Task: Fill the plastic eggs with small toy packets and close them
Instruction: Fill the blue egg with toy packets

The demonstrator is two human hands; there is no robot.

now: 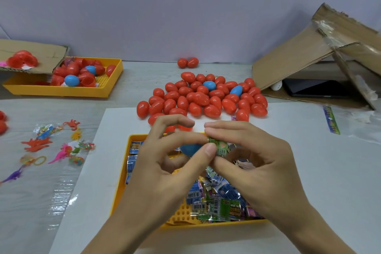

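A small green toy packet (219, 146) sits pinched between the fingertips of both hands, held above a yellow tray (123, 173) near the front of the desk (309, 171). The left hand (165, 163) curls its thumb and forefinger onto the packet's left edge; the right hand (253, 156) grips it from the right with thumb below and fingers on top. Just behind the left fingertips a blue egg half (190, 149) shows, partly hidden by the hands. The tray beneath holds a loose heap of blue and green packets (218, 202). Beyond the tray lies a pile of closed red eggs (202, 99) with two blue eggs among them, and two more red eggs (188, 62) rest apart by the wall. At far left a second yellow tray (111, 86) holds red and blue eggs, partly under cardboard. Small plastic dinosaurs in clear wrap (51, 146) lie at the left. A torn cardboard box (309, 55) leans at the right
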